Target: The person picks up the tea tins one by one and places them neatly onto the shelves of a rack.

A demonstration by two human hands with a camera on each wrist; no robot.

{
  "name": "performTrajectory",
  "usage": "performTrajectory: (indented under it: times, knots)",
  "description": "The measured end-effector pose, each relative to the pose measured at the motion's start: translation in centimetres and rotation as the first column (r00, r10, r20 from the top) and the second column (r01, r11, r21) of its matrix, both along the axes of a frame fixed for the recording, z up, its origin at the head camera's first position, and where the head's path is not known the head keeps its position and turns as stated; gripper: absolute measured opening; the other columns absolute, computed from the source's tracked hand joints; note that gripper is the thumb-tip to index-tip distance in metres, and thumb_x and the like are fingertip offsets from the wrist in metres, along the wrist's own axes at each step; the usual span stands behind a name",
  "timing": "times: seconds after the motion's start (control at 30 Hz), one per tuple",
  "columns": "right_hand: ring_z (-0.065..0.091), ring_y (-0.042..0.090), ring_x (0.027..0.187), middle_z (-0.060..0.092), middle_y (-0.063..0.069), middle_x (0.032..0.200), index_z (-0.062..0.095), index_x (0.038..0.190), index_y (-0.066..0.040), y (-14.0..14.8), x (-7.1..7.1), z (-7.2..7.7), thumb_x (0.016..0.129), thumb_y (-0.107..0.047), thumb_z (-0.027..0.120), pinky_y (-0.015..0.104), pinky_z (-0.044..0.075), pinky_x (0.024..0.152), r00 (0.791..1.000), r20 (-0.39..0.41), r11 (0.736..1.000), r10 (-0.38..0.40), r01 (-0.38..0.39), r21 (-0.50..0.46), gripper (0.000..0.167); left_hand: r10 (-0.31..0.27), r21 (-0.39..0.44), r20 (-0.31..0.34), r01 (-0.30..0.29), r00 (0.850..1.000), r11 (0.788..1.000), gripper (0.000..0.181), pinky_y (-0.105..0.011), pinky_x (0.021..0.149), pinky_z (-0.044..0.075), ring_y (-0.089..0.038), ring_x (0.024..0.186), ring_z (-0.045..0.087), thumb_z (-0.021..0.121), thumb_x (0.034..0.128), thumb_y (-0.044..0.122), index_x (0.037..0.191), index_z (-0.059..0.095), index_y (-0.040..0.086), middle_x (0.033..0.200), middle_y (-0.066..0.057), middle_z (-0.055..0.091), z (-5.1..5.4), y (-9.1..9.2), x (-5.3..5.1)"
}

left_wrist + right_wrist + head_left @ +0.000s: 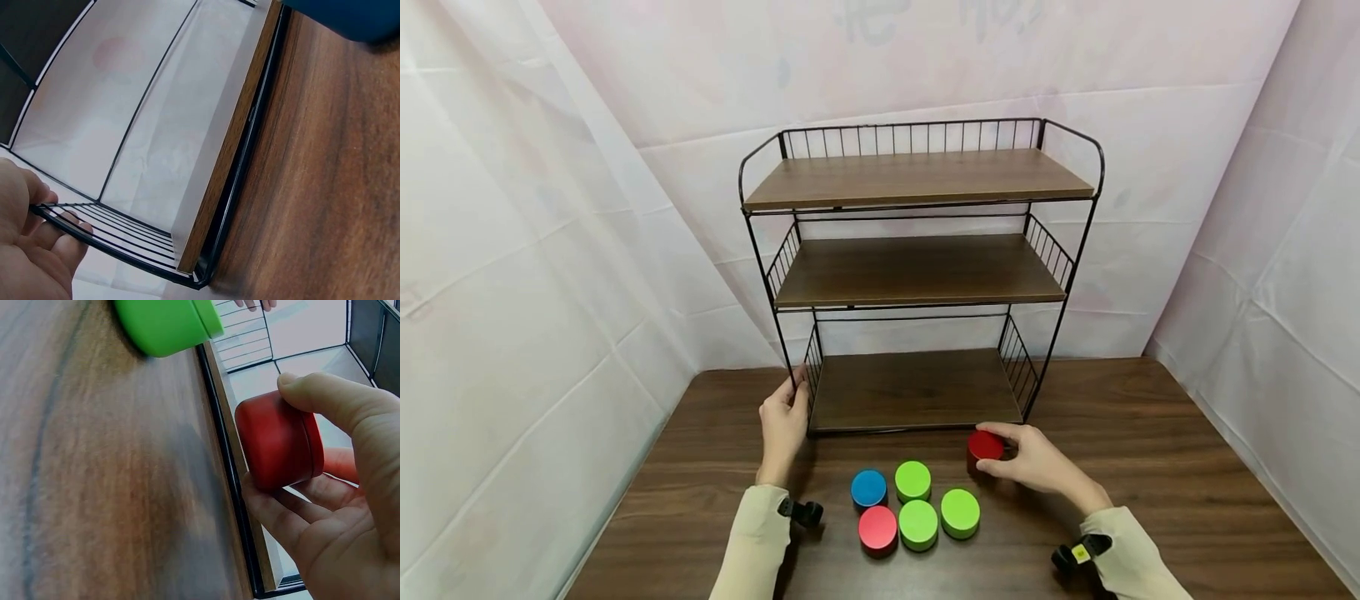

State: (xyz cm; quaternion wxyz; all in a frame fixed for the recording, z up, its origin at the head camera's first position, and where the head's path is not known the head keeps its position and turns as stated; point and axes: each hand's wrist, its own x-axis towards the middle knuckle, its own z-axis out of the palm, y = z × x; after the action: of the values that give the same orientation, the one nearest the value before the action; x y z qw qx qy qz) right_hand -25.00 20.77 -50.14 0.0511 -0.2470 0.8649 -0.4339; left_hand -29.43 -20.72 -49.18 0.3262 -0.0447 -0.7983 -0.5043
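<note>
The right hand [1037, 460] holds a dark red jar [985, 447] between thumb and fingers; the thumb partly hides it in the head view. The fingers of the left hand [785, 417] curl round the wire shelf [917, 271] low on one side, their tips indistinct from above. Left of the right fingers, three green jars [959, 512], a blue jar [868, 488] and a lighter red jar [877, 528] stand on the bench [1150, 433]. The left wrist view crops the blue jar.

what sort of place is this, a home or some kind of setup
Probably a staged tabletop setup, not a lived-in room: pale sheets hang behind and beside a wooden table with a shelf rack.
</note>
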Motion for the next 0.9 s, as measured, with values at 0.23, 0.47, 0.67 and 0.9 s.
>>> performTrajectory:
  times: [0.23,0.47,0.67,0.9]
  knots:
    - [0.066,0.008,0.093,0.072,0.01,0.117,0.061,0.139,-0.001,-0.6,-0.9,0.5,0.091,-0.032,0.08,0.024,0.055,0.074,0.999,-0.042,1.0,-0.019,0.019,0.009,0.061,-0.006,-0.004,0.011,0.006,1.0,1.0,0.032,0.0,0.078,0.042,-0.033,0.113,0.07,0.061,0.1036,0.007,0.134,0.068,0.003,0.13,-0.019,0.07,0.1,-0.1,0.1]
    - [0.069,0.018,0.102,0.072,0.012,0.121,0.059,0.14,0.002,-1.0,-1.6,1.0,0.09,-0.031,0.081,0.024,0.056,0.08,0.996,-0.073,0.999,-0.047,0.046,-0.004,0.063,-0.004,0.004,0.008,0.004,1.0,1.0,0.032,-0.004,0.08,0.046,-0.033,0.112,0.071,0.061,0.1033,0.006,0.134,0.068,0.005,0.13,-0.018,0.07,0.1,0.1,0.1]
    - [0.069,0.019,0.106,0.071,0.01,0.123,0.059,0.14,0.0,-1.6,-2.1,1.1,0.09,-0.031,0.081,0.025,0.055,0.082,0.994,-0.073,0.997,-0.079,0.079,0.006,0.063,-0.007,0.017,0.013,0.006,1.0,1.0,0.033,-0.002,0.077,0.042,-0.033,0.114,0.07,0.06,0.1034,0.006,0.135,0.067,0.004,0.131,-0.019,0.069,0.2,0.0,0.2]
    - [0.069,0.021,0.105,0.071,0.01,0.121,0.059,0.14,0.0,-1.7,-2.6,1.4,0.091,-0.031,0.081,0.025,0.055,0.08,0.995,-0.077,0.997,-0.069,0.07,0.014,0.062,0.012,0.003,0.006,-0.012,1.0,1.0,0.032,-0.001,0.076,0.042,-0.035,0.107,0.073,0.063,0.1023,0.007,0.134,0.069,0.004,0.129,-0.018,0.071,0.2,0.1,0.1]
